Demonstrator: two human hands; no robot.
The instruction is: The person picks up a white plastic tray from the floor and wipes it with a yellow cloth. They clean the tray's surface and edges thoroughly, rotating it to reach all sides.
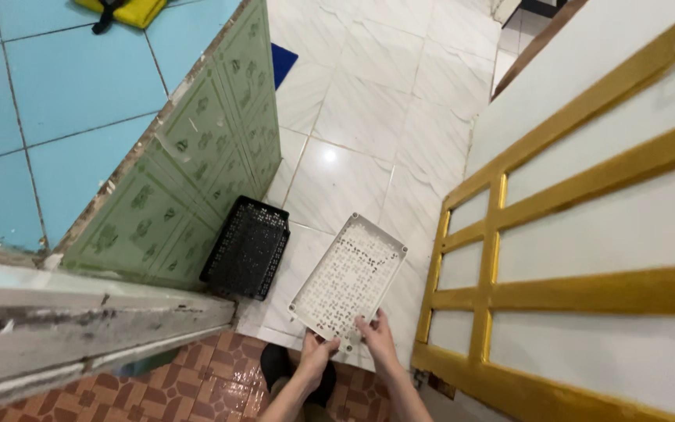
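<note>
Turquoise tiles cover the counter point(64, 86) at the far left, with a yellow bag point(123, 9) lying at its top edge. The counter's side face is clad in green patterned tiles point(197, 180) that run down to the floor. Leaning against that green face stands a black perforated basket point(246, 248), tilted, its lower edge on the white marble floor point(361, 109). A blue mat point(281, 62) peeks out behind the counter's far corner.

Just right of the black basket, apart from it, a white perforated tray point(349, 280) is held above the floor, its far end pointing away from the person. The left hand point(316, 353) grips the tray's near edge, fingers curled around the rim. The right hand point(376, 336) holds the same near edge just beside it, its fingers closed over the tray's corner. Both forearms rise from the bottom of the view, above a dark shoe point(276, 366) standing on reddish-brown patterned floor tiles point(197, 387).

At the right stands a white door with a gold-painted frame point(494, 234), its bars dividing pale panels.
</note>
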